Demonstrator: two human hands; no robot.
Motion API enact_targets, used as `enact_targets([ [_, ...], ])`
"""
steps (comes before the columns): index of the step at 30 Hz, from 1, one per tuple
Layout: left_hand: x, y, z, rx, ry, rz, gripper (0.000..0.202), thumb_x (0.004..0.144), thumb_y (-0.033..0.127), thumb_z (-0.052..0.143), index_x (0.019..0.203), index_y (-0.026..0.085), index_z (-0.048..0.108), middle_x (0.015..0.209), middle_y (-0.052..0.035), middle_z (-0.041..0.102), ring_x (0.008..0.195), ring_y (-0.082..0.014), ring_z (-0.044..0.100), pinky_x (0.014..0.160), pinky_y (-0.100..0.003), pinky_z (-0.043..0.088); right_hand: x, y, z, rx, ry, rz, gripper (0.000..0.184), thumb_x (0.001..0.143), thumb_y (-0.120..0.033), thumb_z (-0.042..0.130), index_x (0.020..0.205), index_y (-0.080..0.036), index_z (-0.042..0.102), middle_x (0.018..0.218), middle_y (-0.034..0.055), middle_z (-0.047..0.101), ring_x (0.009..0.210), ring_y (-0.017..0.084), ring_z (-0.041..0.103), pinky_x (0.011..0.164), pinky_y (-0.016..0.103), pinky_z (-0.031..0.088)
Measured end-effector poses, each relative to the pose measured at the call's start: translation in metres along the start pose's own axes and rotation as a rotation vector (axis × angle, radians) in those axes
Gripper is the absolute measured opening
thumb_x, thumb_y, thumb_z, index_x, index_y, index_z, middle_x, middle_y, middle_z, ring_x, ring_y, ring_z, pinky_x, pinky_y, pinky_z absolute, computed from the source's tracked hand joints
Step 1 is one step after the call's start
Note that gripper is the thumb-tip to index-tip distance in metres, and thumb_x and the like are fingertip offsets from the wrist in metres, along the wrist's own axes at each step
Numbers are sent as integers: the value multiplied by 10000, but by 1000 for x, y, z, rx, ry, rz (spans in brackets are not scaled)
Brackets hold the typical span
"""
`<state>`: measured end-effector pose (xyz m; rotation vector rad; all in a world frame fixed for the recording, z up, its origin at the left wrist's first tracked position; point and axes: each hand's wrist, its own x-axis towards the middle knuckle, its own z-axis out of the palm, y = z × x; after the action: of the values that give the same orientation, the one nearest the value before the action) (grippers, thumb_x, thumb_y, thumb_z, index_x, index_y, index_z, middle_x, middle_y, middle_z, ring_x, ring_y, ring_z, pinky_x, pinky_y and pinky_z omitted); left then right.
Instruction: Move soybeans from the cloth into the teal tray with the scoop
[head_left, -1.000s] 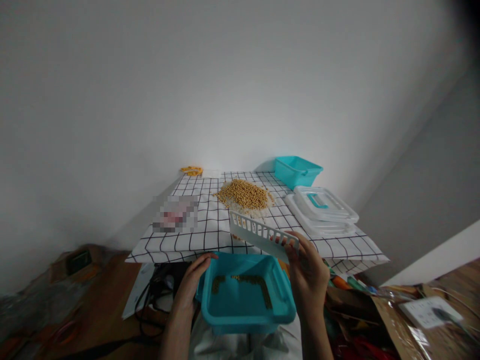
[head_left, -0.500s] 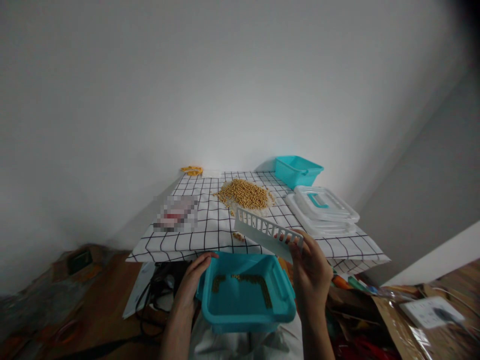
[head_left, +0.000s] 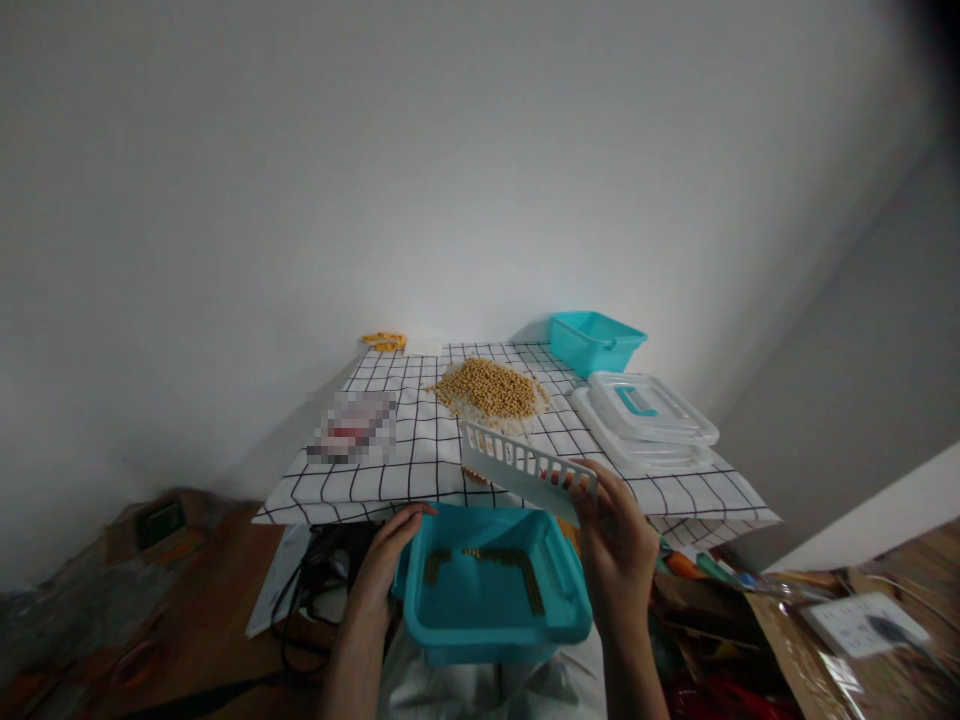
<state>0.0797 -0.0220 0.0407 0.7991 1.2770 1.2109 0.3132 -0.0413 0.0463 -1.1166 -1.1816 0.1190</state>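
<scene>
My left hand (head_left: 384, 560) grips the left rim of a teal plastic tub (head_left: 491, 600) held below the table's near edge; a thin line of yellow beans lies along its bottom. My right hand (head_left: 616, 545) is closed on a white slotted plastic panel (head_left: 525, 470), which slants over the table edge above the tub. A heap of yellow beans (head_left: 491, 388) lies on the black-and-white checked tablecloth (head_left: 420, 450) just beyond the panel. A few stray beans sit under the panel's near edge.
A second teal tub (head_left: 595, 340) stands at the table's far right, with clear plastic lids (head_left: 645, 420) stacked in front of it. A small yellow object (head_left: 384, 341) lies at the far edge. Cables, a white power strip (head_left: 859, 620) and clutter cover the floor.
The white panel lifted and shifted a little to the right, then came back down and left toward the table edge. The left hand and the tub have stayed put.
</scene>
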Motion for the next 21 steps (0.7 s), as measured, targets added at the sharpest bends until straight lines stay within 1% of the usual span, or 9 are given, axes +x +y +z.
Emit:
enact_targets([
  [3,-1,0,0,-7,14,-15,201,603,360,795,736,212,767,684,7,775,713,-250,701,711,-337,512,0,-1,-1,23,-10,4,176,958,-293,641,1097,-231,730,1029,66,804,941,237,782,796,296,602],
  [6,0,0,0,-7,21,-11,189,603,357,799,727,216,771,686,18,771,722,-235,693,713,-317,509,0,-3,-2,32,-10,0,162,954,-283,650,1085,-240,734,1019,54,806,921,226,785,782,280,600],
  [9,1,-1,-1,-4,8,1,165,617,344,793,724,220,774,693,20,770,743,-232,694,733,-308,510,0,-4,-3,46,-26,7,168,954,-288,649,1089,-235,732,1024,62,805,919,236,785,794,304,607],
  [12,3,-3,-2,3,-2,1,156,632,343,786,731,222,775,708,10,773,738,-237,691,717,-317,512,-1,-5,-4,50,-32,30,181,953,-306,647,1091,-224,731,1019,78,805,924,250,784,803,330,611],
  [17,4,-6,-4,14,-3,8,162,629,355,795,730,229,780,744,3,782,784,-249,700,729,-320,518,-2,-11,-2,55,20,69,177,944,-312,648,1069,-228,740,1017,74,801,936,247,776,824,331,599],
  [21,6,-6,-5,11,6,8,184,585,363,801,706,225,781,675,14,762,728,-230,676,689,-304,510,0,-12,-4,66,37,67,174,939,-313,655,1068,-232,740,986,60,801,901,242,780,797,323,605],
])
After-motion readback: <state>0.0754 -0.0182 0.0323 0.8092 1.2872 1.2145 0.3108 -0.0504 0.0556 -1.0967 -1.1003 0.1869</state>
